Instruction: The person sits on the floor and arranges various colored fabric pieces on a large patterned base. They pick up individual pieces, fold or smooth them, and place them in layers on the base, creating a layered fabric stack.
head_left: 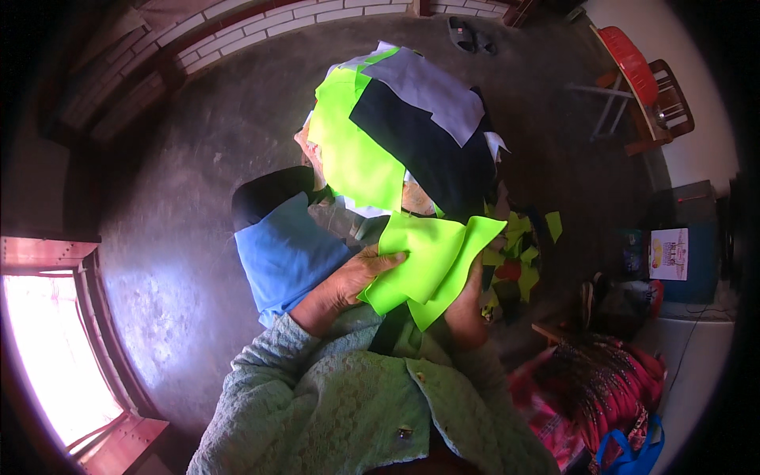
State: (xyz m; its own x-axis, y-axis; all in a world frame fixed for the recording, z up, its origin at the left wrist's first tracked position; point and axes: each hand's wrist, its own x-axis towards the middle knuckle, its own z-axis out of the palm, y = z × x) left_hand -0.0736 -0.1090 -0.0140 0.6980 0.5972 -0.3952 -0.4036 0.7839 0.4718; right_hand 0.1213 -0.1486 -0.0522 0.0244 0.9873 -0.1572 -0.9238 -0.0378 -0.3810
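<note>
A grey concrete floor [198, 166] fills most of the view, bounded at the top by a white brick wall [261, 20] and at the lower left by a bright window in a red frame [47, 348]. A large heap of cloth pieces [412, 134] in neon green, black and pale lilac is seen at the centre, beyond the hands. Just left of it a folded blue and black cloth [281, 245] is laid, touching the left wrist. A green knitted cardigan [348, 404] covers both forearms at the lower edge. A red patterned cloth [602, 388] is bunched at the lower right, and a wooden chair with a red basin [641, 79] stands well apart at the upper right.

The neon green fabric piece [431, 265] is held just below the heap, folded over itself. The left hand [348, 281] is closed on its left edge, fingers laid across the top. The right hand [467, 313] is clamped on it from beneath, largely hidden by the cloth. Small green scraps [522, 241] are scattered just to the right.
</note>
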